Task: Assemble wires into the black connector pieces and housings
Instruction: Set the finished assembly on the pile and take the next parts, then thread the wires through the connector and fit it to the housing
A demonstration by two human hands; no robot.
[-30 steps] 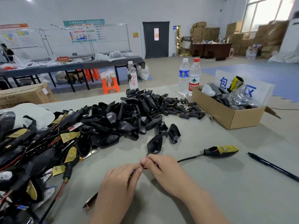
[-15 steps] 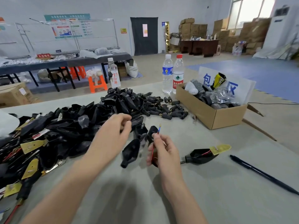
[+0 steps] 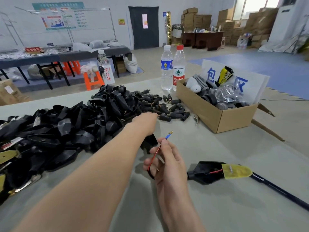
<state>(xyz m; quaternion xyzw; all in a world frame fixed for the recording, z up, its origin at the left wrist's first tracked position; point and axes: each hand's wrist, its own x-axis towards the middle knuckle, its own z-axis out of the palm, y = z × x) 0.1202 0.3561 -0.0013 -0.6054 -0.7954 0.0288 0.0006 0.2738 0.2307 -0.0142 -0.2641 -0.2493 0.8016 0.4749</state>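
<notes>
1. The grey table (image 3: 217,206) carries the cardboard box (image 3: 217,118), which stands at its far right and serves as the landmark here.
2. The pile of black housings (image 3: 75,128) spreads well to the left of the box.
3. The left hand (image 3: 145,121) is stretched out to the left of the box, at the near edge of the connector pieces. Its fingers are hidden behind the hand, so I cannot tell whether it grips anything.
4. The right hand (image 3: 167,158) is nearer the camera than the box and to its left, with fingers curled and pinching a red wire.
5. A tagged housing (image 3: 207,171) with a yellow label lies on the table in front of the box.
6. Two water bottles (image 3: 173,67) stand upright just behind the box's left corner.
7. Small black connector pieces (image 3: 167,108) lie scattered just left of the box.
8. The red wire (image 3: 155,154) rises from the right hand, its blue-sleeved metal tip pointing up toward the box.
</notes>
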